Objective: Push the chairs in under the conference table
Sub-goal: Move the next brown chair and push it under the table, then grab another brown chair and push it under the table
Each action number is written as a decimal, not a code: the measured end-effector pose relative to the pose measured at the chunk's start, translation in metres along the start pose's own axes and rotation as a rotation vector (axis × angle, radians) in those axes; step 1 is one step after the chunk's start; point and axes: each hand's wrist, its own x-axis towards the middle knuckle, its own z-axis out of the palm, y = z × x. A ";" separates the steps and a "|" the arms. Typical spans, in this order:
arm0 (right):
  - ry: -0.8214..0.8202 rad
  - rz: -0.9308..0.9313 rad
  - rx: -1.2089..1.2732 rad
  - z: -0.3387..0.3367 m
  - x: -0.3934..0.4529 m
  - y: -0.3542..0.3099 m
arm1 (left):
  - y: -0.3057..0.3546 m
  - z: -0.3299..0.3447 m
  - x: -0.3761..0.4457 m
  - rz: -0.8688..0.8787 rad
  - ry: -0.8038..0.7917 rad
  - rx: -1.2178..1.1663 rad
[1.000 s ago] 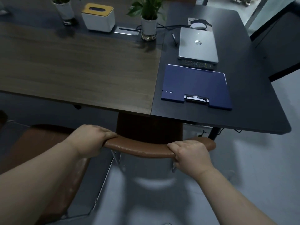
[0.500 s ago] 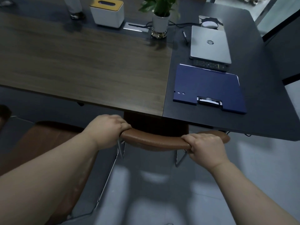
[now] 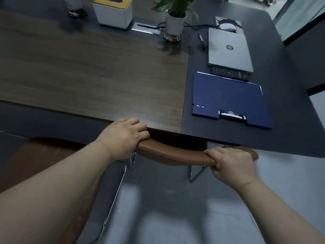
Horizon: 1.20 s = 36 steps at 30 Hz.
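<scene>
Both grips, left hand [image 3: 123, 138] and right hand [image 3: 232, 164], curl tight around the brown chair backrest [image 3: 172, 153] at the tabletop [image 3: 88, 67] edge: probably a stiff, light, padded, non-slippery top rail.

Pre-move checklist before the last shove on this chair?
1. Left hand gripping the chair backrest: ok.
2. Right hand gripping it: ok.
3. Backrest clear of the table edge: not ok, nearly at it.
4. Left hand's fingers clear of the edge: not ok, pinch risk.
5. Seat and legs clear under the table: cannot tell.
6. Clipboard back from the edge: ok.
</scene>
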 end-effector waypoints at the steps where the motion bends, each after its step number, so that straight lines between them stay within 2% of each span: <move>1: -0.011 0.008 -0.002 0.001 0.000 -0.001 | 0.000 0.000 0.000 0.001 0.002 0.004; 8: -0.091 0.039 -0.024 0.000 0.002 -0.005 | 0.007 -0.008 -0.003 -0.089 -0.079 0.060; 14: -0.304 0.099 -0.061 -0.016 0.010 -0.010 | 0.037 -0.029 -0.013 -0.393 -0.176 0.074; 16: -0.446 0.111 -0.052 -0.028 0.017 -0.012 | 0.044 -0.039 -0.044 -0.404 -0.162 0.015; 19: -0.648 0.144 -0.001 -0.052 0.026 -0.025 | 0.040 -0.061 -0.119 -0.340 -0.279 0.000; 21: -0.645 0.215 0.034 -0.067 0.026 -0.042 | 0.023 -0.077 -0.170 -0.341 -0.325 0.072; 23: -0.572 0.187 0.040 -0.082 0.026 -0.069 | 0.007 -0.096 -0.218 -0.408 -0.400 0.138; 27: -0.418 -0.068 0.110 -0.110 0.038 -0.161 | -0.017 -0.128 -0.292 -0.569 -0.467 0.140; 32: -0.394 -0.293 0.246 -0.139 0.063 -0.301 | -0.039 -0.150 -0.361 -0.645 -0.399 0.101; 36: -0.396 -0.393 0.324 -0.153 0.070 -0.412 | -0.067 -0.147 -0.427 -0.647 -0.379 0.077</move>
